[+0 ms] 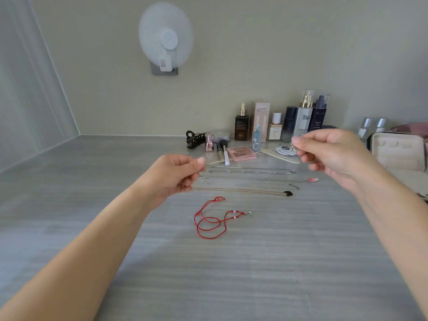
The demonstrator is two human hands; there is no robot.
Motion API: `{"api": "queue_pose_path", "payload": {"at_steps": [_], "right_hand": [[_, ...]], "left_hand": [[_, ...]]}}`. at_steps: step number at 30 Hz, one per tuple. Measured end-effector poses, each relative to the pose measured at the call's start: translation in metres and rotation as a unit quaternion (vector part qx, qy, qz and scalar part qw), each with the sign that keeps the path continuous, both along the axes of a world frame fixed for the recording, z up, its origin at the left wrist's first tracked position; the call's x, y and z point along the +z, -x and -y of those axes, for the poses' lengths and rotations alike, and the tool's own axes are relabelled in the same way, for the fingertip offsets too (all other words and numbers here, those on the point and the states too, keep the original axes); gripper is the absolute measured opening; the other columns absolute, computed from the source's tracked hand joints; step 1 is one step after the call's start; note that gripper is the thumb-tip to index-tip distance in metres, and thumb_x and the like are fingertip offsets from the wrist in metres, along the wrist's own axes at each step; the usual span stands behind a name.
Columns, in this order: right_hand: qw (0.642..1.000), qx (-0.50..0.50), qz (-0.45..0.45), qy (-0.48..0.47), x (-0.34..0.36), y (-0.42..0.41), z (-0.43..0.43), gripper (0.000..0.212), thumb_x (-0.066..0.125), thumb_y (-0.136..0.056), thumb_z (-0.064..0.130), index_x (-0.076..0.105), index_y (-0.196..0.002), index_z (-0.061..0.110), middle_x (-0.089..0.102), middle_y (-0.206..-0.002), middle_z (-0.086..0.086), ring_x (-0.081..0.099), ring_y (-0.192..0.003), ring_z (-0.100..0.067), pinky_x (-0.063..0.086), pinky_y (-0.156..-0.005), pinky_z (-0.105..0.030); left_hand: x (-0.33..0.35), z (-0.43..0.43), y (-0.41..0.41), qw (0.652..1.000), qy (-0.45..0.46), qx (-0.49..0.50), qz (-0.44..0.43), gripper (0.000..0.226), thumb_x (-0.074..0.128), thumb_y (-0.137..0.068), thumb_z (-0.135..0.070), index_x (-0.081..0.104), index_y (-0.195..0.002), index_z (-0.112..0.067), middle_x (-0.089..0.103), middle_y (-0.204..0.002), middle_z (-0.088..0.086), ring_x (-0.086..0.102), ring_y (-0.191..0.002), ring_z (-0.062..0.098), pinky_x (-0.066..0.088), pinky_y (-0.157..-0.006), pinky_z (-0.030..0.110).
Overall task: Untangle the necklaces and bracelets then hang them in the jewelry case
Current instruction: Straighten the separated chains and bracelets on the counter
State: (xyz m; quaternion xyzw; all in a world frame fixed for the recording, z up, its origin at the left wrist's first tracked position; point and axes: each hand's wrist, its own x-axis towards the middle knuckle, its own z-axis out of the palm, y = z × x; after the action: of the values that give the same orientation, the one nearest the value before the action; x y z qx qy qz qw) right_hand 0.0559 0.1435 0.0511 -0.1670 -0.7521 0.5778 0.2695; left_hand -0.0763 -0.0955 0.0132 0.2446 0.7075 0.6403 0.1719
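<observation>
Necklace chains (251, 171) lie stretched out in parallel rows on the bench (278, 262), left to right. One chain ends in a pink pendant (313, 180), and the nearest ends in a dark pendant (288, 193). A red cord (214, 220) with white beads lies loosely looped just in front of the rows, apart from them.

Both hands are raised above the chains. The left hand (178, 174) has its fingers curled and its thumb pressed to the forefinger, over the left ends of the rows. The right hand (333, 154) is curled in the same pinch, over the right ends. Whether either pinch has hold of a chain cannot be told, as the fingertips are blurred.

The jewelry case (398, 156) stands open at the right edge of the bench, showing its pale lining. Cosmetic bottles (303, 117), a pink palette (242, 154) and a black hair claw (194, 139) stand behind the chains.
</observation>
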Motion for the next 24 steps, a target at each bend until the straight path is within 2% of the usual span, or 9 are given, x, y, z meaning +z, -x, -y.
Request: {"api": "queue_pose_path", "payload": {"at_steps": [4, 9, 14, 18, 24], "right_hand": [[0.994, 0.002, 0.104, -0.038, -0.013, 0.005, -0.009, 0.007, 0.069, -0.079, 0.014, 0.065, -0.075, 0.011, 0.062, -0.065, -0.005, 0.054, -0.048, -0.007, 0.042, -0.042, -0.017], [0.973, 0.039, 0.215, -0.074, -0.032, 0.012, -0.004, 0.009, 0.067, -0.081, 0.007, 0.06, -0.075, 0.004, 0.062, -0.063, -0.01, 0.057, -0.04, -0.005, 0.046, -0.039, -0.015], [0.946, 0.057, 0.295, -0.122, -0.045, 0.017, 0.004, 0.013, 0.067, -0.082, 0.011, 0.06, -0.074, 0.004, 0.065, -0.063, -0.009, 0.06, -0.043, -0.008, 0.045, -0.04, -0.017], [0.937, 0.062, 0.32, -0.124, -0.049, 0.019, 0.006, 0.018, 0.068, -0.082, 0.015, 0.059, -0.07, 0.004, 0.064, -0.055, -0.006, 0.058, -0.039, -0.007, 0.043, -0.038, -0.016], [0.924, 0.052, 0.35, -0.146, -0.049, 0.018, 0.002, 0.019, 0.071, -0.079, 0.019, 0.06, -0.074, 0.006, 0.064, -0.057, -0.007, 0.057, -0.039, -0.008, 0.042, -0.038, -0.018]], "left_hand": [[-0.015, 0.002, 0.016, 0.981, 0.156, 0.047, -0.109, 0.019, 0.065, -0.084, -0.023, 0.064, -0.068, -0.013, 0.052, -0.049, -0.007, 0.04, -0.039, 0.005, 0.038, -0.044, 0.016], [-0.031, 0.004, 0.027, 0.923, 0.296, 0.074, -0.234, 0.021, 0.061, -0.086, -0.025, 0.059, -0.068, -0.014, 0.058, -0.057, -0.006, 0.044, -0.04, 0.006, 0.036, -0.038, 0.014], [-0.035, 0.004, 0.03, 0.887, 0.36, 0.122, -0.262, 0.024, 0.062, -0.084, -0.034, 0.059, -0.071, -0.014, 0.06, -0.065, -0.002, 0.047, -0.049, 0.014, 0.036, -0.048, 0.022], [-0.037, 0.006, 0.032, 0.858, 0.407, 0.161, -0.268, 0.032, 0.065, -0.078, -0.045, 0.052, -0.061, -0.021, 0.055, -0.061, -0.005, 0.053, -0.06, 0.021, 0.038, -0.056, 0.025], [-0.031, 0.007, 0.025, 0.831, 0.452, 0.181, -0.269, 0.032, 0.064, -0.075, -0.05, 0.052, -0.065, -0.022, 0.058, -0.071, -0.004, 0.058, -0.074, 0.025, 0.042, -0.063, 0.027]]}}
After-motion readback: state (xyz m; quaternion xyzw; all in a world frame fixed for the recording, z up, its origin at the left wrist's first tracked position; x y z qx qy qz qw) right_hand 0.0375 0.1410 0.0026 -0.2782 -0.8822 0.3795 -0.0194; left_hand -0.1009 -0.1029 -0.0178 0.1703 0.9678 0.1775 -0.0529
